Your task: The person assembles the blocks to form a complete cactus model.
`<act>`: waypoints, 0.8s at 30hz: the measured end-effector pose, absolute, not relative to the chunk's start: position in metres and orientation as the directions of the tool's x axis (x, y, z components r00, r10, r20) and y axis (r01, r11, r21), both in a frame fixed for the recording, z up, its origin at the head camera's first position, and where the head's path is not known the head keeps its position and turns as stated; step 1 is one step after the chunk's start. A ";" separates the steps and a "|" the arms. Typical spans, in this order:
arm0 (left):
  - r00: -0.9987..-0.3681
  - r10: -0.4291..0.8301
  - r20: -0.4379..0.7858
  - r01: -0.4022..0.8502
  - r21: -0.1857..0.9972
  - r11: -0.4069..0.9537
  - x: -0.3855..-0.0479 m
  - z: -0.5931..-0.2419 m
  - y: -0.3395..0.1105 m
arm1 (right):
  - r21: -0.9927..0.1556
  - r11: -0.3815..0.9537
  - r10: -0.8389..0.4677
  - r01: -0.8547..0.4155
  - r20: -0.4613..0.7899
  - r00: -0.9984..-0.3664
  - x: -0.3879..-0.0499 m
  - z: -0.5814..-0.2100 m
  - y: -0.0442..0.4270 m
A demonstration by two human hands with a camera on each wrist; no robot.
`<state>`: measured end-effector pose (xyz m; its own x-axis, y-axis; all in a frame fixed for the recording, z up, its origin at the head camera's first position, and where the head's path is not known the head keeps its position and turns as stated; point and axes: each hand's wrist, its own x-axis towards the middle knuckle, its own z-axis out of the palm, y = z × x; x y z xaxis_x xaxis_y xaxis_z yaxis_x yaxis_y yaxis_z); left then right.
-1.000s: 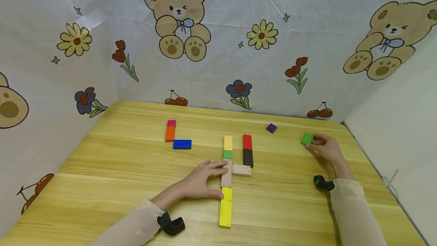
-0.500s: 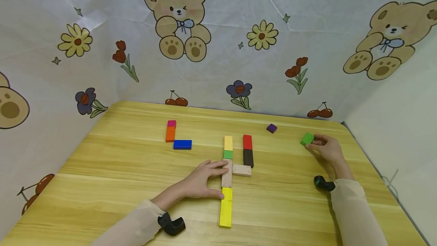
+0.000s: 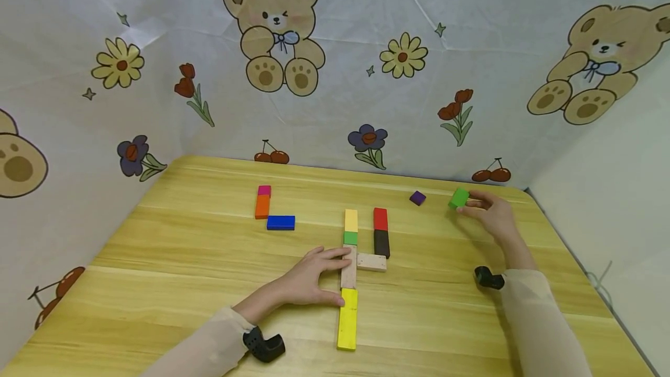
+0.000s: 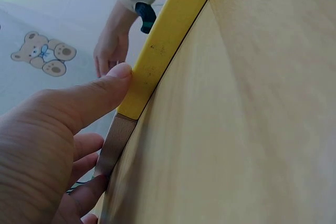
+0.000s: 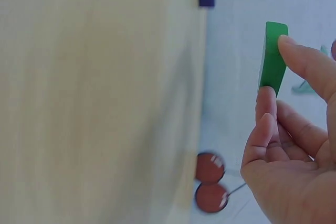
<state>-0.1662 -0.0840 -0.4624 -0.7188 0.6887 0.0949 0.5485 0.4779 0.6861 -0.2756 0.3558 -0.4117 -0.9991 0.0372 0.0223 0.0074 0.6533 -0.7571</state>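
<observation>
My right hand (image 3: pixel 494 214) pinches a green block (image 3: pixel 459 197) between thumb and fingertips at the far right of the table. In the right wrist view the green block (image 5: pixel 272 59) hangs above the tabletop. My left hand (image 3: pixel 303 279) lies along a column of blocks, its fingers on a plain wooden block (image 3: pixel 348 277) and its thumb at a long yellow block (image 3: pixel 348 324). Beyond them in that column lie a small green block (image 3: pixel 350 238) and a pale yellow block (image 3: pixel 351 220). Another plain wooden block (image 3: pixel 372 262) juts right, below a black block (image 3: pixel 381 243) and a red block (image 3: pixel 380 219).
A purple block (image 3: pixel 417 198) lies left of my right hand. Further left are a pink block (image 3: pixel 264 190), an orange block (image 3: pixel 262 207) and a blue block (image 3: pixel 281 223). A bear-print cloth (image 3: pixel 324 115) hangs at the table's back edge.
My right hand has moved left and away from me with the green block, nearer the purple one. The left hand and the laid blocks have kept their places.
</observation>
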 end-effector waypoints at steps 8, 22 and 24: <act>-0.717 0.690 0.100 0.554 0.683 0.476 -0.167 -0.464 -0.084 | -0.813 0.576 -0.054 -0.087 0.069 -0.996 -0.289 -0.395 0.313; -0.719 0.689 0.098 0.556 0.675 0.485 -0.167 -0.465 -0.083 | -0.844 0.524 -0.154 -0.115 0.039 -0.987 -0.315 -0.387 0.232; -0.719 0.689 0.095 0.553 0.678 0.484 -0.167 -0.464 -0.083 | -0.849 0.516 -0.162 -0.115 0.035 -0.986 -0.317 -0.388 0.222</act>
<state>-0.1666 -0.0834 -0.4641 -0.7188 0.6886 0.0954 0.5533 0.4835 0.6783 -0.3174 0.2221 -0.3884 -0.9862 -0.1617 0.0350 -0.1147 0.5157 -0.8490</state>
